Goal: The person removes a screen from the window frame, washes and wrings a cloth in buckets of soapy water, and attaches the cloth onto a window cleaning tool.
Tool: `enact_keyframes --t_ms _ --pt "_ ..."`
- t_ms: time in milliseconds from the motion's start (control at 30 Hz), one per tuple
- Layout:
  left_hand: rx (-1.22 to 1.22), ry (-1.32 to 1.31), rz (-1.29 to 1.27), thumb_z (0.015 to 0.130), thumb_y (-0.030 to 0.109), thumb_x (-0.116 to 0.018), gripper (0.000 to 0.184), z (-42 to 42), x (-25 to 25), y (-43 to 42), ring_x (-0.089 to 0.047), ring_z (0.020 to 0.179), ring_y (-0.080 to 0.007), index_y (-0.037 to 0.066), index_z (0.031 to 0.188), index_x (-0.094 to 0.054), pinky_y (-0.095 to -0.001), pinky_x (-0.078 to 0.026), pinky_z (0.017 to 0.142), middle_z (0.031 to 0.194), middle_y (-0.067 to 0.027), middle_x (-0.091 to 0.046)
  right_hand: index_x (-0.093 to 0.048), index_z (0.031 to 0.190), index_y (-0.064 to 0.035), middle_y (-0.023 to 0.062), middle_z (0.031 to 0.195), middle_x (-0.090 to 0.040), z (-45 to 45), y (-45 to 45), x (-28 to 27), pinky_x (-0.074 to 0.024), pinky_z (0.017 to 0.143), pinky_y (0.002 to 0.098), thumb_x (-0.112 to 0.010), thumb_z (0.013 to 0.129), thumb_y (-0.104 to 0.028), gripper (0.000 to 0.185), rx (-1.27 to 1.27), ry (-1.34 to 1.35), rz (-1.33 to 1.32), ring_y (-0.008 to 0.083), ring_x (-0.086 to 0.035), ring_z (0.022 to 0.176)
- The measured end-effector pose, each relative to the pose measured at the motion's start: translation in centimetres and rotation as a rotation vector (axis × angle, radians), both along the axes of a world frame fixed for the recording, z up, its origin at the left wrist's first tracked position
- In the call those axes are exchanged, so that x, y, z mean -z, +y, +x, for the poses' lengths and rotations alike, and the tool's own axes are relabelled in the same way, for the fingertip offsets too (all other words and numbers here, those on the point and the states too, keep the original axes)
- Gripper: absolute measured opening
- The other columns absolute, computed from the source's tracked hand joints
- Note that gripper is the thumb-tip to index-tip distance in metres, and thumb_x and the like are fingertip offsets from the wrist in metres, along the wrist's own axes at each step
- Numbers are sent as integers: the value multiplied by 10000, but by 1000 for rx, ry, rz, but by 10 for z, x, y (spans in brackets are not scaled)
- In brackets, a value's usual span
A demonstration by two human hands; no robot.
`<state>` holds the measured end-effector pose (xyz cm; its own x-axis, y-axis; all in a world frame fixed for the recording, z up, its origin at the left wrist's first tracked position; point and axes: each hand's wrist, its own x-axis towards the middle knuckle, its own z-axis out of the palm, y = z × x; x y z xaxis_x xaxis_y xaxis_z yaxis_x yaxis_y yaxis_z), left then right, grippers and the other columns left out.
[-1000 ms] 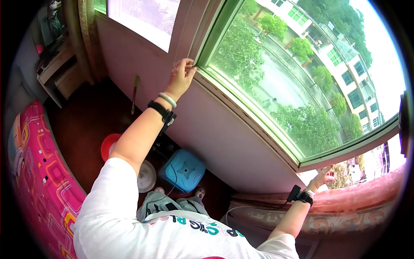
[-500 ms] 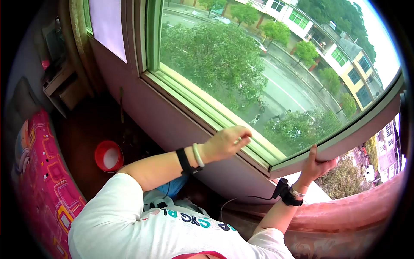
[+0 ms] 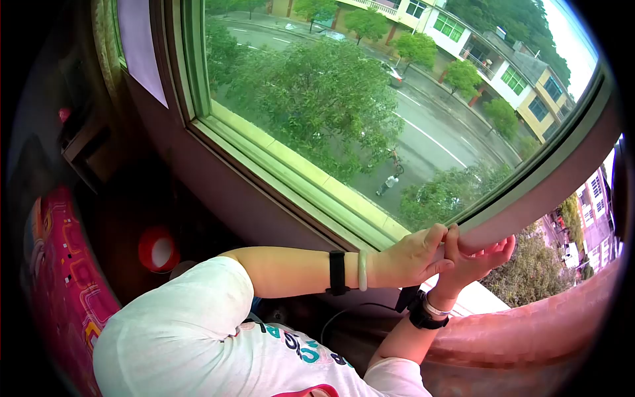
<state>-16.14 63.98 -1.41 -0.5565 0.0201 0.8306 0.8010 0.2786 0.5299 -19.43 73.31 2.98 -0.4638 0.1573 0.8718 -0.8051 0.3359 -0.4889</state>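
My left hand (image 3: 405, 259) reaches across to the lower corner of the green-tinted window (image 3: 344, 119). Its fingers are curled together and touch my right thumb; what they hold, if anything, is hidden. My right hand (image 3: 473, 261) is at the end of the pale window frame (image 3: 536, 178), its thumb on the room side and its fingers round the outer side. A pale bangle and a black strap are on my left wrist. A black device is strapped to my right wrist, with a cable running from it.
A pink curtain (image 3: 529, 331) hangs at the lower right. On the dark floor at the left stands a red basin (image 3: 159, 250), beside a pink patterned bed (image 3: 66, 278). A desk (image 3: 86, 145) is further back. Outside are trees, a road, buildings and a person (image 3: 388, 184).
My left hand has moved right along the window's lower edge and now meets my right hand. My right hand has gone from beside the curtain onto the frame. The view has shifted.
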Motion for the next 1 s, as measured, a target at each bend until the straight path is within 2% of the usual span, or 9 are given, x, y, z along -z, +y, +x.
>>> enact_keyframes --t_ms 167,233,333,467,567,733,867,900,1000 --pt "283 -197 67 843 237 -583 423 -12 -1 36 -495 863 -341 -60 1091 -413 -402 -422 763 1010 -197 -419 -273 1293 -27 160 1095 -495 -11 49 9 -467 793 324 -742 676 -47 775 128 -27 43 229 -531 950" --pt "173 -133 -222 847 226 -579 385 -12 -8 45 -496 888 -334 -58 1067 -440 -404 -412 801 1028 -186 -429 -273 1291 5 171 1106 -494 -12 76 8 -479 797 333 -735 698 -90 757 235 -143 77 240 -530 964" --pt "487 -286 -71 800 208 -629 395 -6 3 60 -530 944 -358 -44 1030 -429 -412 -415 781 973 -192 -532 -320 1275 22 165 1110 -498 -29 125 19 -468 798 325 -722 750 -196 696 265 -166 26 230 -529 955" --pt "573 -239 -251 818 149 -608 350 52 7 -24 -528 949 -318 -2 1090 -448 -388 -428 811 1010 -159 -521 -393 1241 21 157 1138 -501 -29 153 22 -474 774 307 -671 807 -299 606 196 -259 -98 218 -527 965" --pt "325 -498 -54 842 97 -569 204 100 52 -140 -590 831 -248 2 1004 -488 -336 -472 713 886 -136 -576 -487 1154 3 111 1106 -540 -40 179 30 -482 742 304 -663 808 -308 498 218 -318 -251 196 -538 956" --pt "-685 -516 211 845 57 -571 87 195 105 -331 -601 693 -127 20 900 -515 -240 -485 631 766 -55 -589 -497 1135 -2 116 1083 -548 -29 139 25 -483 735 316 -658 806 -311 480 335 -251 -184 210 -544 940" --pt "-1633 -20 -127 760 197 -683 531 193 42 -465 -424 1086 -317 10 1149 -374 -429 -360 910 1204 -174 -388 -505 1120 -6 121 1065 -554 -17 77 26 -484 730 325 -653 804 -313 465 399 -159 -75 221 -549 927" --pt "-1661 -21 -129 706 373 -720 768 183 30 -493 -298 1212 -367 53 1248 -280 -614 -263 903 1305 -218 -270 -507 1116 -7 122 1060 -555 -14 59 28 -484 728 327 -652 804 -314 461 395 -145 -48 224 -550 924" --pt "-1726 -129 -74 582 549 -752 1138 138 -4 -523 -137 1295 -458 96 1376 -74 -710 -161 915 1383 -313 -83 -513 1104 -10 125 1047 -560 -12 -2 35 -485 724 334 -649 802 -316 451 357 -126 33 232 -553 914"
